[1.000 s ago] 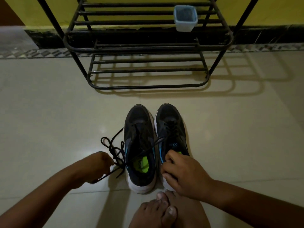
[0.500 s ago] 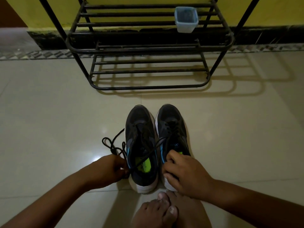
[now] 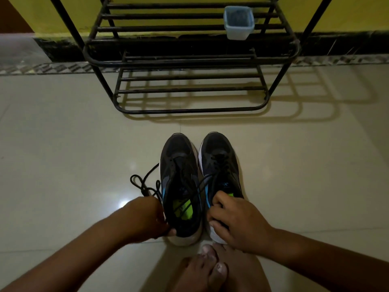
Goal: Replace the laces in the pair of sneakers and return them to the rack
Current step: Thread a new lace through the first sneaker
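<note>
Small pale-blue square plastic container sits on upper bars at far right. Glossy cream tile floor, bright glare spot beside the near centre. Yellow wall behind, black skirting band at its base. Patterned tile strip along floor edge. Bare feet at bottom centre.

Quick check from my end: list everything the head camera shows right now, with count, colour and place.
sneakers: 2, black with white soles and green insoles, side by side on the floor, toes toward the rack
lace: 1, black, loose, trailing left of the left-side sneaker
rack: 1, black metal, against the yellow wall
container: 1, pale blue, on the rack's upper shelf, right side
floor: pale glossy tiles
left hand: grips the lace beside the left-side sneaker
right hand: fingers curled on the right-side sneaker's collar
bare feet: 2, bottom centre
</note>
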